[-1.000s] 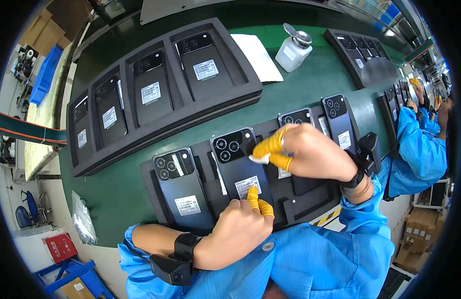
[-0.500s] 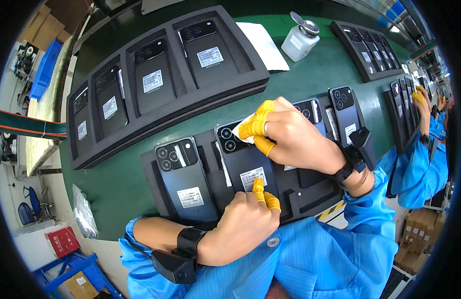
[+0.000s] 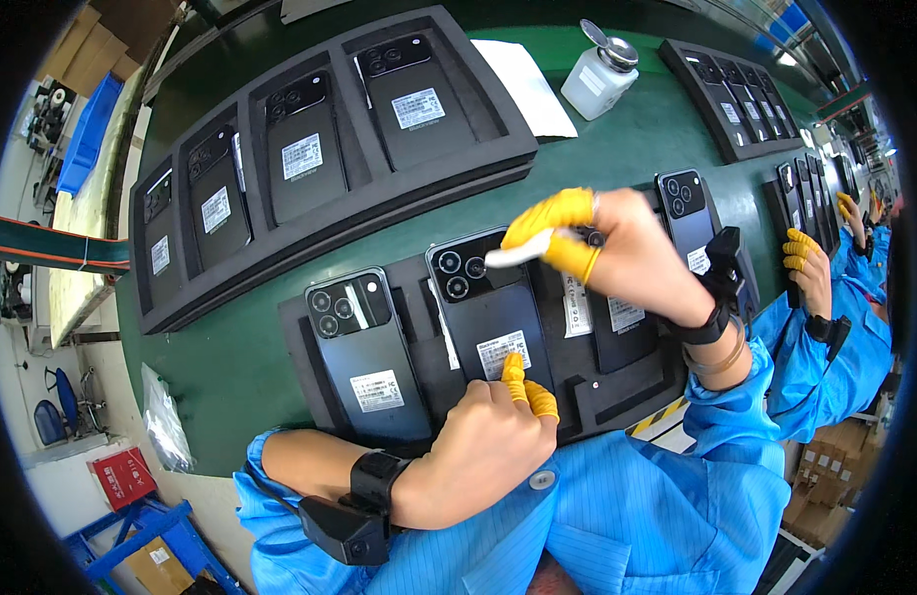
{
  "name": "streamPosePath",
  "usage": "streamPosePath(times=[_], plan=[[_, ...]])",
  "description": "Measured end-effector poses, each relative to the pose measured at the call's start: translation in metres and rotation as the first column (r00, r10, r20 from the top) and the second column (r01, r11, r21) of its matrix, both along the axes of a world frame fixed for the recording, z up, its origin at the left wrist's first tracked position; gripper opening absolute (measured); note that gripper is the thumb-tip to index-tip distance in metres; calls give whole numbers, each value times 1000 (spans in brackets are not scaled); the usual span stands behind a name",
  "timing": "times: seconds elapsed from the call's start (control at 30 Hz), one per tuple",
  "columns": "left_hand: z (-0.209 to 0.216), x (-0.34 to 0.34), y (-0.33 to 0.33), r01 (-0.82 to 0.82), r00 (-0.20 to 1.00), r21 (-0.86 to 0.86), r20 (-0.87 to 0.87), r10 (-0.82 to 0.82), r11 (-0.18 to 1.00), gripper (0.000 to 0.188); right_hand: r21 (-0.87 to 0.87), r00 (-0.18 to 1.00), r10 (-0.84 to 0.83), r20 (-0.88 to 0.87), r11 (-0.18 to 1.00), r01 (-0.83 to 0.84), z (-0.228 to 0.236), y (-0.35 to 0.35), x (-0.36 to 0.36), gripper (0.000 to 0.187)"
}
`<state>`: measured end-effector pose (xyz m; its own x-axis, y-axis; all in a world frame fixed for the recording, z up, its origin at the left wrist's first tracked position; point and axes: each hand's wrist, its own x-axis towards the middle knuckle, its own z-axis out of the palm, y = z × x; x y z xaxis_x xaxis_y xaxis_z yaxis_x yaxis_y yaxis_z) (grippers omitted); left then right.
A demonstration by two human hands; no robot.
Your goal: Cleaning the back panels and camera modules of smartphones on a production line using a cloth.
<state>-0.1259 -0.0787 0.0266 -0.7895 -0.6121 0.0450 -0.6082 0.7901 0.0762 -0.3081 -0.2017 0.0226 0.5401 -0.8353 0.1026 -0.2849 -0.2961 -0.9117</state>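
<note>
In the foam tray before me lies a dark smartphone [image 3: 490, 307], back up, with a camera block at its top and a white label below. My left hand [image 3: 490, 436] is closed, its yellow-covered fingertips pressing on the label's lower part. Above the phone's upper right is my right hand [image 3: 617, 248], its yellow-covered fingers pinching a folded white wipe [image 3: 519, 250]. The wipe's tip hangs by the camera block; whether it touches the glass I cannot tell. A second phone [image 3: 364, 347] lies left of it. A third phone [image 3: 622, 337] on the right is partly hidden under my right forearm.
A larger black foam tray [image 3: 330, 233] with several phones lies behind. Beyond it are a white sheet [image 3: 523, 89] and a white dispenser bottle [image 3: 599, 79] with its lid up. A clear plastic bag [image 3: 167, 421] lies left. At right, a co-worker's hand [image 3: 810, 263] is near another tray.
My right hand has lifted and shifted right with the wipe, off the camera block, uncovering more of the phone's top. My left hand stays put. The co-worker's gloved hand has come nearer.
</note>
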Motion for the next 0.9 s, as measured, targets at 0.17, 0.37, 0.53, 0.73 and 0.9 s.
streamPosePath(times=[0.17,0.37,0.53,0.73,0.9], plan=[[2,1,-2,20,1000,12,-6,-20,1000,18,417,939,-175,295,908,38,2,-12,-3,21],[2,1,-3,25,1000,-3,-9,-25,1000,20,504,924,-216,315,863,30,0,-14,-1,23],[0,1,-1,15,1000,-13,-1,-15,1000,20,249,927,-246,284,952,176,-14,-16,-5,24],[0,1,-1,-7,1000,3,-26,7,1000,18,-579,996,6,-87,814,-55,-38,-4,20,18],[3,1,-2,14,1000,27,-10,-14,1000,16,-671,967,49,-250,711,-210,-29,3,15,16]])
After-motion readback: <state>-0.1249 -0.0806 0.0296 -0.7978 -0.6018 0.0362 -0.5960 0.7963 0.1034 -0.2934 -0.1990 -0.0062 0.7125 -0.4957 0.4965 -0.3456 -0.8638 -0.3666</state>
